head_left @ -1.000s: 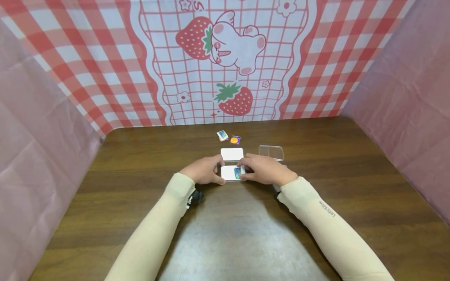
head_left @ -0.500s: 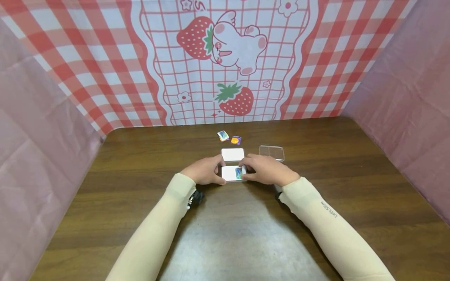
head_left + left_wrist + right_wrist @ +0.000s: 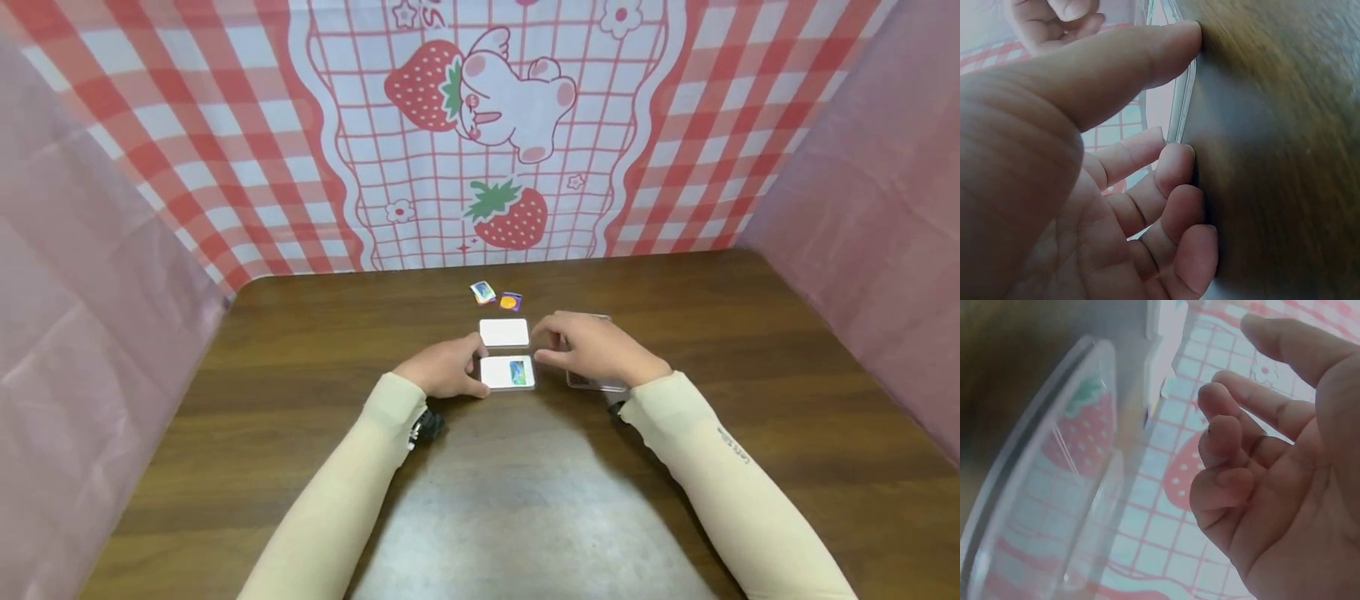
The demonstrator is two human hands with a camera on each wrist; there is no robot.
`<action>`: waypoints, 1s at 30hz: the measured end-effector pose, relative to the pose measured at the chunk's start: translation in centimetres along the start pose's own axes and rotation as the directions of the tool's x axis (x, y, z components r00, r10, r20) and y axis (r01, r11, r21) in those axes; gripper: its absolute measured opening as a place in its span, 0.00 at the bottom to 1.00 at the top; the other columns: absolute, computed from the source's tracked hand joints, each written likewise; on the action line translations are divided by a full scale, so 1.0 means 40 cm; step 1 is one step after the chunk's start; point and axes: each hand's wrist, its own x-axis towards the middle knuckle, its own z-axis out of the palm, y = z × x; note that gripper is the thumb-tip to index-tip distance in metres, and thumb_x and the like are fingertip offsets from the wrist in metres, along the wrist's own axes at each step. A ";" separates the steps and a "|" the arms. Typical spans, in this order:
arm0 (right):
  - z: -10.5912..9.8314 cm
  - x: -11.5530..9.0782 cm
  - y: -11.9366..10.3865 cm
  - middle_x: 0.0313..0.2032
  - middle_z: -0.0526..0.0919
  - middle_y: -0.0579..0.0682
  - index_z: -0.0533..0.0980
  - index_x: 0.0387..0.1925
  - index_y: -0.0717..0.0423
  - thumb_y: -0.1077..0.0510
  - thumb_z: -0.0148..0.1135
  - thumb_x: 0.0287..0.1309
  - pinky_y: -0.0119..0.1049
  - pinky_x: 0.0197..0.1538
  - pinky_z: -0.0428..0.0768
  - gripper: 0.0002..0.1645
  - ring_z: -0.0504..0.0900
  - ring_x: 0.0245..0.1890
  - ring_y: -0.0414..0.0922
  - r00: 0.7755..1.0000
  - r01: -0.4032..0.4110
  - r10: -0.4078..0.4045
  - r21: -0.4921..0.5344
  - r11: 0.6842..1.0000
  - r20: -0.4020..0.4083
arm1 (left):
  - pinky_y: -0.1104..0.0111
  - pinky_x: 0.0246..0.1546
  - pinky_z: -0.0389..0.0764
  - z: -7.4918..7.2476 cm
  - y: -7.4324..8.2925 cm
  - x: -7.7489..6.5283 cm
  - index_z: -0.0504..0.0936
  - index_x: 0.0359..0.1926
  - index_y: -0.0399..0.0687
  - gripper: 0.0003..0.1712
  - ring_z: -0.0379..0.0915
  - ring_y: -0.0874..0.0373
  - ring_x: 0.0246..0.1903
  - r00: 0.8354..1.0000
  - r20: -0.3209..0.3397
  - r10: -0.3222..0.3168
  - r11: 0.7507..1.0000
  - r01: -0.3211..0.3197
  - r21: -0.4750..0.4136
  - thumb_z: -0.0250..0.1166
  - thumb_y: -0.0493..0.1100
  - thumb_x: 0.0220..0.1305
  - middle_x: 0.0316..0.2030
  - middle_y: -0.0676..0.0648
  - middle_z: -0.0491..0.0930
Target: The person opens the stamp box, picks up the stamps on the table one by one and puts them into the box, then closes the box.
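A flat clear-edged case with a white face (image 3: 497,373) lies on the table, with a small blue-green picture (image 3: 518,372) on its right part. My left hand (image 3: 446,367) holds its left end, thumb on the near edge and fingers on the far side. In the left wrist view the thumb (image 3: 1147,56) touches the case's rim. My right hand (image 3: 600,346) hovers just right of the case, fingers loosely bent, holding nothing. Below it lies a clear plastic cover (image 3: 592,384), partly hidden by the hand; the right wrist view shows a clear cover (image 3: 1041,469) beside the fingers.
A second white-faced case (image 3: 504,332) lies just behind the first. Farther back are small colourful picture pieces (image 3: 483,292) and a purple-orange one (image 3: 511,301). Another clear cover (image 3: 602,317) shows behind my right hand. A checked strawberry cloth (image 3: 517,212) hangs behind the table (image 3: 337,317).
My right hand has let go of the case's right end and moved up and right, uncovering the blue-green picture. My left hand keeps its hold. The view has shifted slightly.
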 end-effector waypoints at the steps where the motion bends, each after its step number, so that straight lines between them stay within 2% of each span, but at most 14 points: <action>1: -0.010 -0.004 0.001 0.34 0.80 0.42 0.82 0.53 0.51 0.48 0.70 0.67 0.40 0.39 0.77 0.18 0.76 0.33 0.41 1.000 -0.016 0.016 -0.003 1.000 -0.014 | 0.58 0.50 0.76 0.001 0.003 0.000 0.73 0.59 0.50 0.31 0.75 0.53 0.41 1.000 0.003 0.001 1.000 -0.001 0.000 0.76 0.54 0.62 0.43 0.48 0.78; 4: -0.038 -0.002 0.007 0.36 0.81 0.44 0.83 0.54 0.52 0.49 0.69 0.67 0.42 0.40 0.78 0.18 0.77 0.34 0.42 0.997 -0.045 0.043 -0.037 0.998 -0.058 | 0.57 0.51 0.76 0.002 0.008 0.002 0.73 0.60 0.49 0.31 0.75 0.53 0.42 1.000 0.008 0.002 1.000 -0.002 -0.003 0.76 0.54 0.62 0.43 0.48 0.77; 9: -0.091 0.036 0.011 0.40 0.84 0.47 0.83 0.50 0.53 0.51 0.68 0.67 0.47 0.43 0.81 0.15 0.81 0.38 0.45 0.987 -0.104 0.088 -0.114 0.988 -0.136 | 0.57 0.51 0.76 0.007 0.010 0.001 0.73 0.60 0.49 0.32 0.75 0.53 0.42 1.000 0.010 0.007 1.000 -0.007 -0.015 0.76 0.54 0.62 0.43 0.48 0.78; 12: -0.119 0.067 0.004 0.41 0.84 0.48 0.82 0.50 0.53 0.51 0.68 0.67 0.48 0.45 0.81 0.15 0.81 0.39 0.46 0.987 -0.116 0.098 -0.140 0.983 -0.130 | 0.57 0.52 0.76 0.011 0.005 0.003 0.73 0.59 0.49 0.32 0.76 0.54 0.42 1.000 0.009 0.005 1.000 -0.005 -0.013 0.76 0.55 0.62 0.43 0.48 0.78; 17: -0.143 0.118 -0.010 0.35 0.83 0.48 0.82 0.45 0.54 0.51 0.69 0.67 0.46 0.43 0.78 0.12 0.77 0.36 0.47 0.991 -0.105 0.091 -0.148 0.983 -0.098 | 0.57 0.52 0.77 0.011 0.000 0.003 0.73 0.59 0.50 0.32 0.77 0.54 0.42 1.000 0.007 -0.008 1.000 0.008 -0.017 0.76 0.55 0.61 0.43 0.48 0.79; 20: -0.138 0.149 -0.009 0.34 0.82 0.49 0.82 0.45 0.55 0.52 0.69 0.66 0.46 0.43 0.78 0.12 0.77 0.35 0.48 0.993 -0.100 0.090 -0.158 0.982 -0.071 | 0.57 0.51 0.77 0.010 -0.002 0.005 0.73 0.58 0.49 0.32 0.77 0.54 0.42 1.000 0.001 -0.003 1.000 0.003 -0.016 0.76 0.55 0.61 0.43 0.48 0.79; 22: -0.125 0.169 -0.003 0.37 0.82 0.50 0.82 0.47 0.56 0.52 0.69 0.66 0.46 0.44 0.79 0.14 0.77 0.37 0.48 0.995 -0.101 0.096 -0.170 0.980 -0.039 | 0.57 0.51 0.77 0.010 -0.002 0.008 0.73 0.58 0.49 0.31 0.77 0.54 0.42 1.000 -0.001 0.004 1.000 -0.004 -0.013 0.76 0.55 0.61 0.43 0.48 0.79; 26: -0.086 0.208 0.011 0.50 0.82 0.54 0.80 0.55 0.59 0.52 0.69 0.67 0.49 0.54 0.80 0.21 0.80 0.49 0.52 0.992 -0.123 0.127 -0.189 0.974 0.013 | 0.57 0.51 0.77 0.008 -0.003 0.009 0.73 0.58 0.49 0.31 0.77 0.54 0.41 1.000 -0.005 0.010 1.000 -0.010 -0.013 0.76 0.55 0.61 0.43 0.48 0.79; 30: -0.048 0.238 0.018 0.60 0.79 0.59 0.77 0.63 0.60 0.52 0.67 0.69 0.53 0.64 0.75 0.26 0.77 0.61 0.58 0.990 -0.119 0.131 -0.192 0.974 0.049 | 0.57 0.50 0.77 0.004 -0.001 0.002 0.74 0.58 0.49 0.32 0.76 0.54 0.41 1.000 -0.004 0.003 1.000 -0.003 -0.012 0.77 0.55 0.61 0.42 0.48 0.79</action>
